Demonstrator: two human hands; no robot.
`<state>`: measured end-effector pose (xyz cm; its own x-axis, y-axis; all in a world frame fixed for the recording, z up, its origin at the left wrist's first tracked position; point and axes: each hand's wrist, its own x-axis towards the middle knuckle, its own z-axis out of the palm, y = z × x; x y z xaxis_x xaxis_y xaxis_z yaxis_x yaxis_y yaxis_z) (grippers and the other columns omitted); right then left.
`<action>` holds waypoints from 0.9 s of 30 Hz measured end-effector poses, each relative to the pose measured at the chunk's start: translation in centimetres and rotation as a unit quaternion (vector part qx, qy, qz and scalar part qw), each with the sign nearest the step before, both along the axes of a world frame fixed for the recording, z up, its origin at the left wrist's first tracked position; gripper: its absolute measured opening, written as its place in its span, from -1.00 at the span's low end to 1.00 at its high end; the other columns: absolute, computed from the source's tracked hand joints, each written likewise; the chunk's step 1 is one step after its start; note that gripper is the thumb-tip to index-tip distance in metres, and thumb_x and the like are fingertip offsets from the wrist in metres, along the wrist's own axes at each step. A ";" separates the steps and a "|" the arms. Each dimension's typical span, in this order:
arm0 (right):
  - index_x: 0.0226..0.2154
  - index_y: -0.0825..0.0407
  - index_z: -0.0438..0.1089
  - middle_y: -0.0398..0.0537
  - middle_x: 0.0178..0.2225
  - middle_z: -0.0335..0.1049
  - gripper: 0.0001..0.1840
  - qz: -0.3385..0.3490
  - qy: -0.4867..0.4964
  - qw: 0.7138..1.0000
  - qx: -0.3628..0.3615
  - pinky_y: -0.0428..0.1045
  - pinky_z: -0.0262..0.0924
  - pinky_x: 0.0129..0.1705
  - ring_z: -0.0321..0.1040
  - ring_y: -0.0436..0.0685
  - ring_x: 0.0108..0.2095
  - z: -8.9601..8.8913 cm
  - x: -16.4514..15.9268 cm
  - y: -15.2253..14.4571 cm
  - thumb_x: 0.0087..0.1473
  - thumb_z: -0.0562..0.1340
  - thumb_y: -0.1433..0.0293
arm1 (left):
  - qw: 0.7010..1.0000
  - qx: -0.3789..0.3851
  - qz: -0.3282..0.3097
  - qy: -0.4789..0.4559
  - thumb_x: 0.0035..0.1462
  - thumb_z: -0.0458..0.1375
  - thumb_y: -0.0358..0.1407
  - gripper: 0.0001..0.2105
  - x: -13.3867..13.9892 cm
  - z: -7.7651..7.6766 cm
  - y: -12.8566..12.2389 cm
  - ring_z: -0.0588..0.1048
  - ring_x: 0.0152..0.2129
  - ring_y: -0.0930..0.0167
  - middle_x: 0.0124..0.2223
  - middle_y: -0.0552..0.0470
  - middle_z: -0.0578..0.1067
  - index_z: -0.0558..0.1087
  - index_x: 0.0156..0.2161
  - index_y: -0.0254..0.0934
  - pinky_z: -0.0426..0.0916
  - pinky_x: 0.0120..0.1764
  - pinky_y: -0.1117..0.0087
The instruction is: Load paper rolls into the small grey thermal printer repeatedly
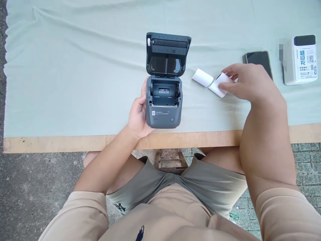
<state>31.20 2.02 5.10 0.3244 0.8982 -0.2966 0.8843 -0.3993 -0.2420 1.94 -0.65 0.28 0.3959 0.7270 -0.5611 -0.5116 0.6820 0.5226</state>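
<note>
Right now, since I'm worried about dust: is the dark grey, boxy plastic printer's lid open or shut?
Open: the black plastic lid stands swung up from the dark grey printer, exposing its inner compartment.

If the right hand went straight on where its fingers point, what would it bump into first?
Beyond the pinched roll, the right hand would probably meet the other white roll, lying just to the left, first; exact depth is unclear.

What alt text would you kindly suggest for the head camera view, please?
A person's left hand holds a dark printer with its lid raised, while the right hand grips a white roll beside a second roll on a pale cloth. Farther right are a phone and a white boxy object.
</note>
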 end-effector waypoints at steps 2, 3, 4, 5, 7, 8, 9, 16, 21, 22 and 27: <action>0.21 -0.05 0.56 0.14 0.12 0.59 -0.41 0.009 -0.012 1.000 -0.003 0.15 0.34 0.07 0.47 0.30 0.10 -0.1 0.1 -0.1 0.11 0.39 0.47 | 1.000 -0.001 -0.002 -0.003 0.41 -0.08 0.07 -0.38 0.0 0.0 0.0 0.72 -0.07 0.05 -0.01 -0.10 0.74 0.35 0.43 -0.10 0.60 -0.20 0.10; 0.20 -0.05 0.56 0.14 0.09 0.60 -0.41 0.013 -0.020 1.000 0.002 0.16 0.34 0.09 0.48 0.32 0.09 0.0 0.2 -0.2 0.10 0.39 0.48 | 1.000 -0.002 -0.002 -0.005 0.40 -0.06 0.08 -0.38 0.0 0.0 0.0 0.72 -0.07 0.05 -0.01 -0.10 0.74 0.35 0.43 -0.08 0.60 -0.21 0.11; 0.18 -0.04 0.57 0.13 0.05 0.60 -0.42 0.016 -0.024 1.000 0.011 0.18 0.34 0.11 0.48 0.33 0.08 0.1 0.2 -0.3 0.09 0.38 0.49 | 1.000 -0.002 -0.001 -0.008 0.40 -0.05 0.10 -0.38 0.0 0.0 0.0 0.72 -0.07 0.05 0.00 -0.09 0.74 0.35 0.43 -0.07 0.60 -0.21 0.11; 0.17 -0.04 0.58 0.13 0.02 0.61 -0.44 0.015 -0.025 0.999 0.023 0.19 0.35 0.11 0.50 0.34 0.06 0.3 0.3 -0.4 0.09 0.37 0.49 | 1.000 -0.002 0.001 -0.009 0.39 -0.04 0.11 -0.38 0.0 -0.1 0.0 0.72 -0.07 0.04 0.00 -0.09 0.74 0.35 0.43 -0.06 0.61 -0.21 0.10; 0.15 -0.04 0.59 0.12 -0.03 0.62 -0.46 0.000 -0.017 0.998 0.052 0.19 0.39 0.10 0.54 0.33 0.01 0.8 0.3 -0.8 0.09 0.35 0.49 | 1.000 -0.002 0.003 -0.015 0.39 -0.03 0.10 -0.38 0.0 -0.1 0.0 0.72 -0.06 0.04 0.01 -0.08 0.74 0.35 0.43 -0.05 0.61 -0.18 0.08; 0.13 -0.03 0.60 0.11 -0.05 0.63 -0.47 -0.012 -0.011 0.997 0.074 0.18 0.42 0.09 0.56 0.31 -0.01 1.1 0.3 -1.0 0.09 0.33 0.50 | 1.000 -0.002 0.003 -0.020 0.39 -0.03 0.09 -0.38 -0.1 -0.1 0.0 0.72 -0.06 0.04 0.02 -0.08 0.74 0.35 0.44 -0.06 0.61 -0.16 0.07; 0.11 -0.01 0.61 0.11 -0.06 0.64 -0.47 -0.021 -0.003 0.995 0.100 0.16 0.43 0.07 0.59 0.30 -0.03 1.4 0.4 -1.3 0.07 0.32 0.52 | 1.000 -0.002 0.002 -0.026 0.39 -0.03 0.07 -0.38 -0.1 -0.1 0.0 0.72 -0.06 0.04 0.03 -0.08 0.74 0.33 0.44 -0.07 0.62 -0.15 0.06; -0.11 -0.08 0.57 -0.02 -0.22 0.58 -0.62 -0.030 0.022 0.973 0.226 0.09 0.34 -0.19 0.47 0.16 -0.28 0.5 1.3 -1.6 -0.01 0.33 0.53 | 1.000 -0.004 0.001 -0.029 0.42 -0.09 -0.05 -0.41 -0.1 0.1 0.1 0.74 -0.14 0.10 -0.02 -0.10 0.74 0.28 0.46 -0.14 0.62 -0.20 0.14; -0.33 -0.08 0.34 -0.21 -0.37 0.35 -0.64 -0.054 0.039 0.977 0.205 0.07 0.25 -0.25 0.17 0.01 -0.47 -1.2 1.9 -0.5 -0.17 0.32 0.64 | 0.999 -0.013 -0.001 -0.034 0.44 -0.18 -0.12 -0.42 0.0 0.5 0.2 0.73 -0.16 0.16 -0.08 -0.09 0.75 0.34 0.42 -0.20 0.61 -0.23 0.21; -0.35 -0.08 0.32 -0.17 -0.33 0.38 -0.64 -0.041 0.022 0.979 0.199 0.08 0.25 -0.21 0.18 0.01 -0.45 -1.4 2.0 -0.3 -0.17 0.32 0.63 | 0.999 -0.014 -0.001 -0.036 0.44 -0.19 -0.13 -0.42 0.0 0.6 0.2 0.73 -0.16 0.16 -0.09 -0.09 0.75 0.34 0.42 -0.20 0.61 -0.23 0.21; -0.39 -0.03 0.41 0.01 -0.07 0.49 -0.74 0.022 -0.013 0.989 0.145 0.08 0.26 -0.14 0.24 0.01 -0.33 -1.2 2.0 -0.4 -0.11 0.40 0.60 | 0.999 -0.011 0.005 -0.035 0.45 -0.14 -0.07 -0.43 0.0 0.4 0.2 0.73 -0.15 0.15 -0.08 -0.09 0.74 0.38 0.41 -0.18 0.61 -0.21 0.21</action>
